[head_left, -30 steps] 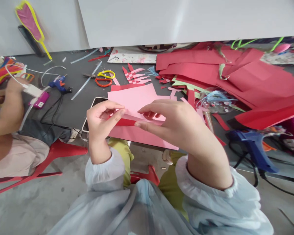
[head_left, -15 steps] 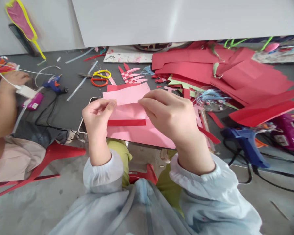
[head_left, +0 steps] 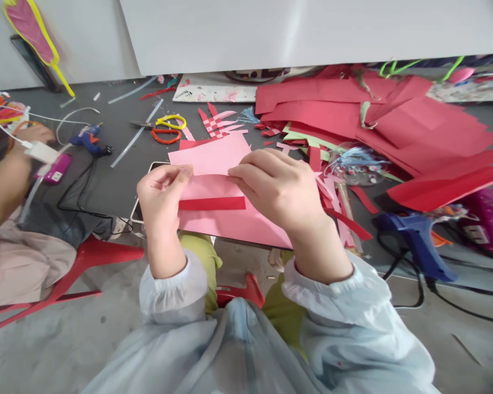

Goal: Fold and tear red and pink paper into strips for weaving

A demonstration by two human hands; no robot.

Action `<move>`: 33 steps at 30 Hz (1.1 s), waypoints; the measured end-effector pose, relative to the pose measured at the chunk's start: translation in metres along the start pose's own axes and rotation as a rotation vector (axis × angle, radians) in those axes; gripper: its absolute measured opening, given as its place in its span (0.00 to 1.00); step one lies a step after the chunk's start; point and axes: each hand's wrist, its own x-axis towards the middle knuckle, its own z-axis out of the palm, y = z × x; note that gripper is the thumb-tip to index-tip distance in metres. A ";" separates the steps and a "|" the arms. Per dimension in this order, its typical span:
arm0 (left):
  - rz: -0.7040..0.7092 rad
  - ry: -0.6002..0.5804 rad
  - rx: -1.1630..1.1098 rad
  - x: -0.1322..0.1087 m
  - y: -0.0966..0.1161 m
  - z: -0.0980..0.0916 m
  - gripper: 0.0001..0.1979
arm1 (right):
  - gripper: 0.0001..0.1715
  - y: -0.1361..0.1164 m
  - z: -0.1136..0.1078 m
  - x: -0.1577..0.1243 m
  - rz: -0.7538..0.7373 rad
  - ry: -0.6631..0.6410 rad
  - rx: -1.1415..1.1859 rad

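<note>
Between my two hands is a piece of pink paper (head_left: 211,185), its upper edge pinched at both ends. My left hand (head_left: 161,192) holds the left end between thumb and fingers; my right hand (head_left: 273,189) grips the right end, its thumb mostly hidden. A red paper strip (head_left: 213,204) runs along below the held paper; whether they are joined I cannot tell. Behind lies a lighter pink sheet (head_left: 213,153), with a red paper edge (head_left: 195,144) showing past it. Under everything, a larger pink sheet (head_left: 230,223) reaches the table's front edge.
Scissors (head_left: 166,130) with yellow and red handles and a woven paper piece (head_left: 217,121) lie beyond my hands. Red sheets (head_left: 427,117) are piled at right, near a blue glue gun (head_left: 414,246) with cables. A co-worker's arm (head_left: 8,169) is at left, near another glue gun (head_left: 89,139).
The held paper's top edge, earlier lying distinctly over the pink below, now shows as a curved edge with more pink beneath it. Both hands keep their pinch; the right has shifted slightly left.
</note>
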 end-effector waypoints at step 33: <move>0.199 -0.284 0.194 -0.001 -0.001 -0.017 0.05 | 0.16 0.025 -0.019 -0.004 0.091 -0.127 0.232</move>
